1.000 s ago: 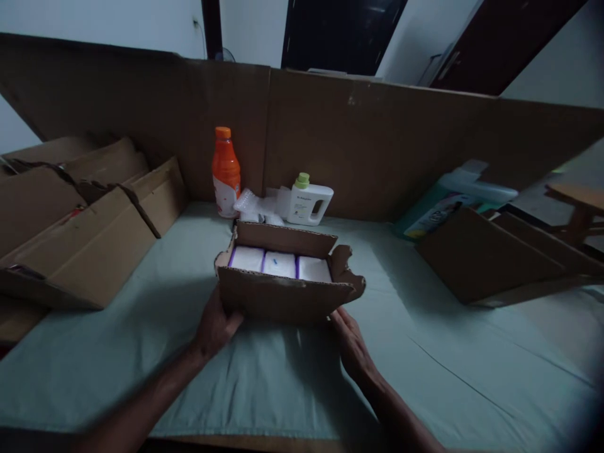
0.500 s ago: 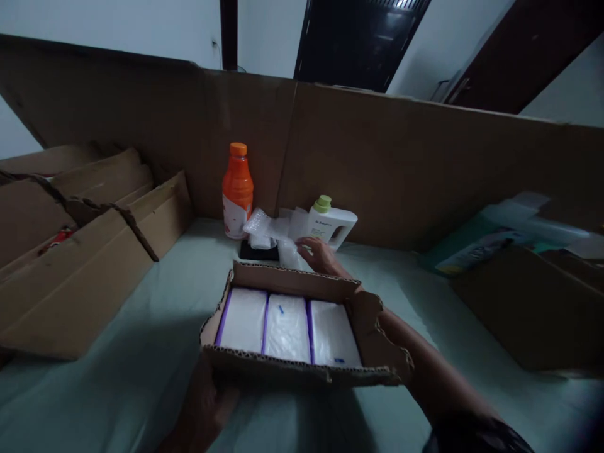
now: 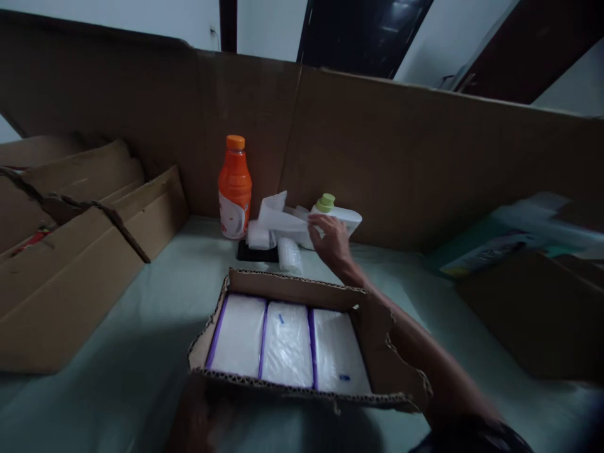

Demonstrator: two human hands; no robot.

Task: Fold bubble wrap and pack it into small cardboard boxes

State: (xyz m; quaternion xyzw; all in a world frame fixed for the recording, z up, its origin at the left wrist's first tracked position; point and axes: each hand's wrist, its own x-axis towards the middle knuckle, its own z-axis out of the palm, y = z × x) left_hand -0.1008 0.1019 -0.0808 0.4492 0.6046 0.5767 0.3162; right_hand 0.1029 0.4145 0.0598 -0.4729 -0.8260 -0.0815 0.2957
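My right hand (image 3: 330,239) reaches past the right side of an open cardboard box. Its fingers pinch a strip of translucent bubble wrap (image 3: 283,220), lifted in front of a white jug with a green cap (image 3: 325,202). More bubble wrap, a short roll (image 3: 289,255), lies below on the cloth. Three white plastic-wrapped packs with purple sides (image 3: 287,343) fill the cardboard box (image 3: 292,286). At the box's near left corner, my left hand (image 3: 195,412) is dark and blurred; its fingers are hidden, so its grip does not show.
An orange bottle (image 3: 234,189) stands behind a flat black object (image 3: 257,251). Cardboard boxes (image 3: 89,270) sit on the left. On the right, a green-blue container (image 3: 486,248) leans by another box (image 3: 523,314). A tall cardboard panel (image 3: 377,151) closes off the back.
My right hand has raised the bubble wrap strip, pulling it up and slightly right across the white jug. The box appears slightly nearer and lower in view.
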